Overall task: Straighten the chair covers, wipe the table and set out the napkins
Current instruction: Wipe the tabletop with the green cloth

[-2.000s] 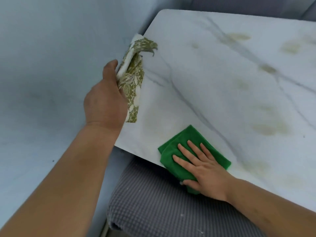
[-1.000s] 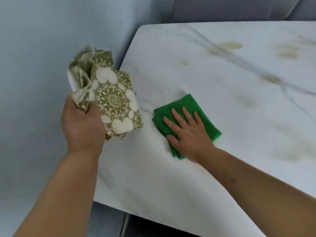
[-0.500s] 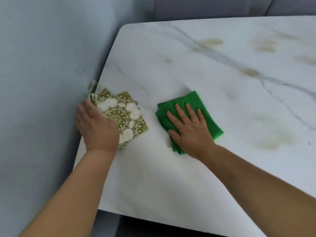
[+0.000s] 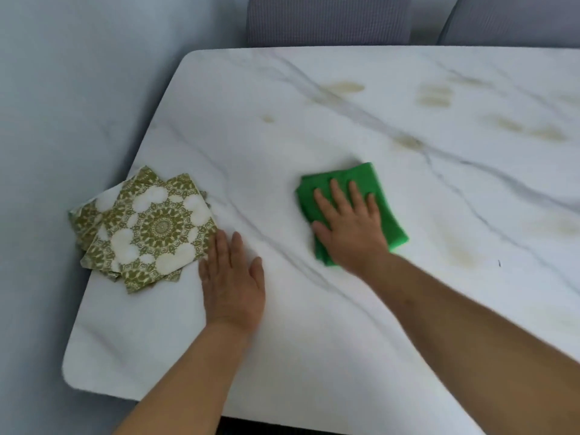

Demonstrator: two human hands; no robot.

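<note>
The table (image 4: pixel 314 356), white with grey veins, fills most of the frame, and its near left corner sits bare at the lower left. Just above that corner the left hand (image 4: pixel 233 284) lies flat on the bare top, its fingers (image 4: pixel 219 249) straight and close together, holding nothing; their tips touch or just meet the lower right corner of the napkins (image 4: pixel 147 229). These green-and-white patterned squares lie fanned in a loose pile at the left of the frame, right at the table's left edge, and one corner seems to overhang it. A slip here is the first risk: a nudge from that hand, or a sweep of cloth passing close, could push the light paper off the edge to the floor.

Right of centre, the right hand (image 4: pixel 351 227) presses flat on the green cloth (image 4: pixel 376 202), fingers (image 4: pixel 337 196) slightly spread on top of it, not gripping. The cloth is folded, so a hard push could make it bunch or slide out from under the palm. If it is damp, which cannot be told, wiping toward the napkins could wet them.

Farther off, yellowish marks (image 4: pixel 342 87) dot the upper middle and upper right of the table; whether they are stains or part of the marbling is unclear, and a wipe kept near would miss them. At the top edge two grey covered chairs (image 4: pixel 326 20) stand behind the table.
</note>
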